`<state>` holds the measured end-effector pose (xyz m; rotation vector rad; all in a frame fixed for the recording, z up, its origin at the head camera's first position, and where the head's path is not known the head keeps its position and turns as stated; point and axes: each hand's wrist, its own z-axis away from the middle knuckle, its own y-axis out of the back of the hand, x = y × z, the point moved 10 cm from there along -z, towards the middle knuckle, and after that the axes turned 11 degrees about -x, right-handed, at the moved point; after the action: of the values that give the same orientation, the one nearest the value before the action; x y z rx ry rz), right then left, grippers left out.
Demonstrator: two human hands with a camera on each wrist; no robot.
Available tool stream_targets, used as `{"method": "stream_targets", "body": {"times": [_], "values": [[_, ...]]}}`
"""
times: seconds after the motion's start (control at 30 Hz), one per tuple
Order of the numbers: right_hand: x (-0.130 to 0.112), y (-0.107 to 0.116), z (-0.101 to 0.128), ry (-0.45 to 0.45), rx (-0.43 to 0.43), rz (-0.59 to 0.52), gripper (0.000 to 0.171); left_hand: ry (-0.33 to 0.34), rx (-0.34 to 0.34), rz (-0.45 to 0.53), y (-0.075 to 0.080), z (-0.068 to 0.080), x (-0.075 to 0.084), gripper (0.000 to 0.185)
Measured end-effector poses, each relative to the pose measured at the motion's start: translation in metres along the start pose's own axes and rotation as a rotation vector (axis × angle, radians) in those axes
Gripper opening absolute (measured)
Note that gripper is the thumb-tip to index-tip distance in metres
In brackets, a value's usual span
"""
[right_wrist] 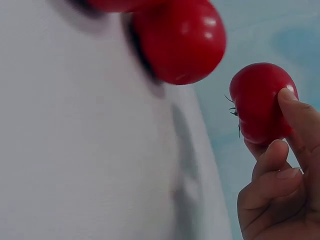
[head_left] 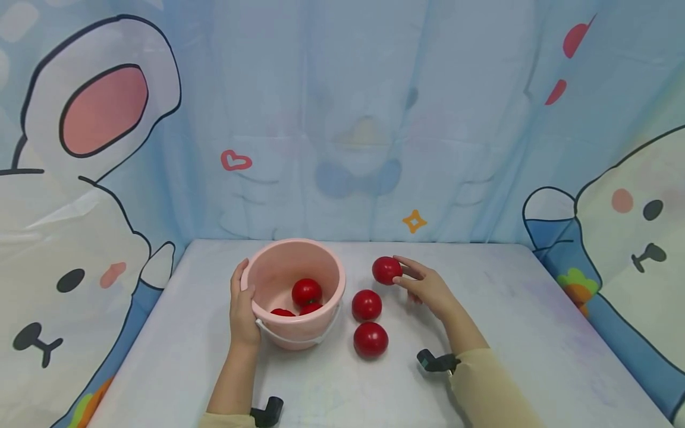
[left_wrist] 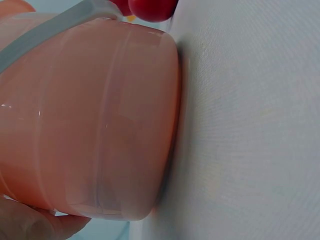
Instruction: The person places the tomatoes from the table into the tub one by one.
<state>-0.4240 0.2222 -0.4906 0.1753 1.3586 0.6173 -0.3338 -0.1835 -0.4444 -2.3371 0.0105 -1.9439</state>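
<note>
A pink bucket (head_left: 297,333) with a pale handle (left_wrist: 55,27) stands upright on the table. Several red tomatoes (head_left: 307,292) lie inside it, partly hidden by its front wall. My left hand (head_left: 244,312) grips the bucket's left side near the rim; the left wrist view catches only part of this hand (left_wrist: 37,222). Off to the bucket's right, my right hand (head_left: 428,291) pinches a tomato (right_wrist: 262,102) between thumb and fingers. This tomato is held above the table, its green stem end facing sideways in the right wrist view. Two more tomatoes, one farther back (head_left: 366,305) and one nearer (head_left: 370,340), sit beside the bucket.
The white table (head_left: 535,333) ends at the back against a blue printed curtain (head_left: 342,119), which also hangs along both sides. Dark camera mounts are strapped to the left wrist (head_left: 267,411) and the right wrist (head_left: 439,361).
</note>
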Motion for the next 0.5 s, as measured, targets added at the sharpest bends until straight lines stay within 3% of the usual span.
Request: {"method": "stream_targets", "body": {"times": [0.5], "values": [[-0.105,0.031,0.007,0.202,-0.038,0.009,0.066,0.016,-0.005,0.002,-0.002,0.001,0.001,0.052]]}}
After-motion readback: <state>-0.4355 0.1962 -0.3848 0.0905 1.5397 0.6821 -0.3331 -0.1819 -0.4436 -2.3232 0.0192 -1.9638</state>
